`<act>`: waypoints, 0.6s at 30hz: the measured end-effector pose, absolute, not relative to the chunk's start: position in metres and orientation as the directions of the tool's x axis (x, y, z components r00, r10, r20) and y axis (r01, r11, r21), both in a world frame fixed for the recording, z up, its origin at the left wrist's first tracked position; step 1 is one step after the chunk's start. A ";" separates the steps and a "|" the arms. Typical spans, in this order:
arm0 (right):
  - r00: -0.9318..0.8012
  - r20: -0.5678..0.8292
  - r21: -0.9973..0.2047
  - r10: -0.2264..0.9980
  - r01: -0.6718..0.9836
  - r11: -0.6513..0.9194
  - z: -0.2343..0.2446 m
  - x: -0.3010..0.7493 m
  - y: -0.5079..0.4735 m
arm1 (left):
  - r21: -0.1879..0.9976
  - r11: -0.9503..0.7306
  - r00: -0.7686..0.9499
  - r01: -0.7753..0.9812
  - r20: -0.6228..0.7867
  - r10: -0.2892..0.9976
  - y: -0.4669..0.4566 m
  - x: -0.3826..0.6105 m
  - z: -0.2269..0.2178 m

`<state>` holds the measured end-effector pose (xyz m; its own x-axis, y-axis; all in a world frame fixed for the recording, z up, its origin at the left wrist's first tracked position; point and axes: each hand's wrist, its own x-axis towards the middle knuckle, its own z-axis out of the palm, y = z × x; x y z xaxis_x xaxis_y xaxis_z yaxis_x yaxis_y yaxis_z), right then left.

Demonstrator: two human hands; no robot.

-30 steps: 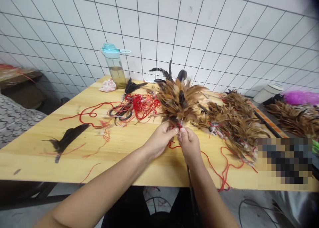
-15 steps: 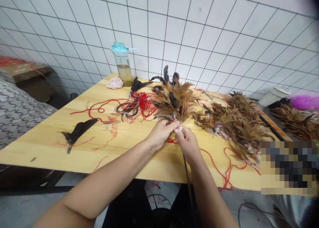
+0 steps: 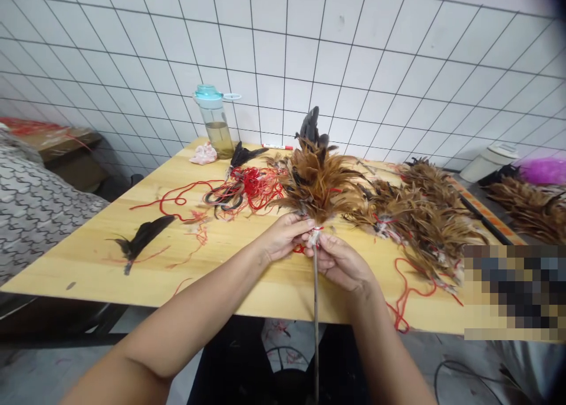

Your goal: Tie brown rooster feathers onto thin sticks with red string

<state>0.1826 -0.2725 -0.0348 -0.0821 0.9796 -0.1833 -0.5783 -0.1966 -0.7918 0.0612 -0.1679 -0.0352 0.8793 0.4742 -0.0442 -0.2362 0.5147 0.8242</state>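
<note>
A brown feather duster head [image 3: 316, 184] stands upright on a thin dark rod [image 3: 315, 316], its base wrapped in red thread and white fluff. My left hand [image 3: 285, 237] pinches that bound base from the left. My right hand [image 3: 340, 264] closes around the rod just below it, with fingers curled toward the wrapping. A loop of red thread [image 3: 299, 249] lies on the table under my hands. Loose brown feather strings [image 3: 420, 219] lie to the right of my right hand.
The wooden table [image 3: 88, 269] holds a red thread tangle [image 3: 252, 187], a dark feather [image 3: 144, 237], a water bottle [image 3: 214, 122] and a pink cloth [image 3: 203, 153]. Purple feathers [image 3: 543, 171] lie beyond the right edge, and a tiled wall [image 3: 354, 57] stands behind.
The rod now shows longer below my hands, and the duster head stands more upright. My right hand has turned and shifted rightward. The view has swung slightly, moving the table's contents.
</note>
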 end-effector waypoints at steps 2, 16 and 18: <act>-0.116 -0.184 -0.791 0.976 -0.572 -0.217 -0.035 0.181 -0.272 | 0.819 0.530 0.892 -0.221 -0.051 0.450 -0.167 0.062 -0.039; 0.274 -0.166 -0.918 0.947 -0.394 -0.047 -0.040 0.161 -0.261 | 0.885 0.448 0.822 -0.129 -0.157 0.547 -0.174 0.071 -0.041; 0.334 -0.124 -0.949 0.934 -0.316 -0.013 -0.046 0.156 -0.257 | 0.909 0.399 0.807 -0.120 -0.145 0.573 -0.175 0.071 -0.040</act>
<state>0.1562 -0.2573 -0.0457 0.3345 0.9342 -0.1242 -0.3159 -0.0130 -0.9487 0.0712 -0.1749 -0.0401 0.8069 0.5726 -0.1448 -0.1202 0.3993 0.9089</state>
